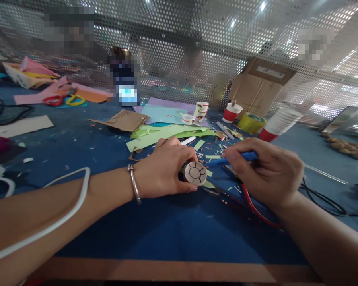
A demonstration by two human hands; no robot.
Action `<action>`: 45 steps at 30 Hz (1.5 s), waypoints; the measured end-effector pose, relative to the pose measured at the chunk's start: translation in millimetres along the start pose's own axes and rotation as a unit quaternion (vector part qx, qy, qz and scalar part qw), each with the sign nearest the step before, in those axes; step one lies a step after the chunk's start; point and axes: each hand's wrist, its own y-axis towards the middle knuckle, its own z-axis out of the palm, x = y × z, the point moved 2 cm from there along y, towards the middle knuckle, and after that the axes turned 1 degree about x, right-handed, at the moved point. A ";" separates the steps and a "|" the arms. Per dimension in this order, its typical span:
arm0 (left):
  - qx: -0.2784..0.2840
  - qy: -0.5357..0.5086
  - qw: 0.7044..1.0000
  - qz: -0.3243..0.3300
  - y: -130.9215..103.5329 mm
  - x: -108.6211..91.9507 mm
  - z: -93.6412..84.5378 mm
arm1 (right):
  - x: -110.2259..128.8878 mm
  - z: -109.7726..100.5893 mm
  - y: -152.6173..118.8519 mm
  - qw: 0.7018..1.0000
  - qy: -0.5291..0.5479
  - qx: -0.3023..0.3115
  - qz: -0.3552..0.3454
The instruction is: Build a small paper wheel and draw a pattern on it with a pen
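Note:
My left hand (167, 171) pinches the edge of a small round pale piece (196, 173) between thumb and fingers. Dark lines on its face form a circle with short rays around it. In my right hand (265, 171) is a blue pen (217, 162), its front end pointing left, close to the round piece. Whether the tip touches the piece I cannot tell. Below the right hand lie a dark tool with a metal tip (226, 198) and a red curved handle or cord (253, 205), partly in shadow.
Green paper strips (167, 137), paper scraps and folded cardboard (123, 120) lie beyond my hands. Stacked paper cups (282, 122), yellow tape (252, 122) and a red-white cup (232, 113) stand right. Scissors (75, 99) lie far left. A white cable (83, 190) crosses my left forearm.

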 end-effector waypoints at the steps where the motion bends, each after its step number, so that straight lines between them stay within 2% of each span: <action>1: -0.001 -0.002 1.000 -0.005 -0.1 0.1 -0.1 | 0.4 0.3 -0.4 1.000 0.005 0.004 0.007; 16: 0.005 0.005 1.000 0.003 -0.9 0.8 -1.2 | 0.9 7.0 0.9 0.999 0.022 0.021 -0.013; 27: 0.011 0.005 1.000 0.004 2.0 1.6 -4.2 | 0.9 13.9 -1.8 0.997 0.062 0.040 0.000; 45: 0.026 0.001 1.000 0.012 2.6 2.2 -5.1 | 3.0 19.2 -1.1 0.997 0.059 0.048 -0.010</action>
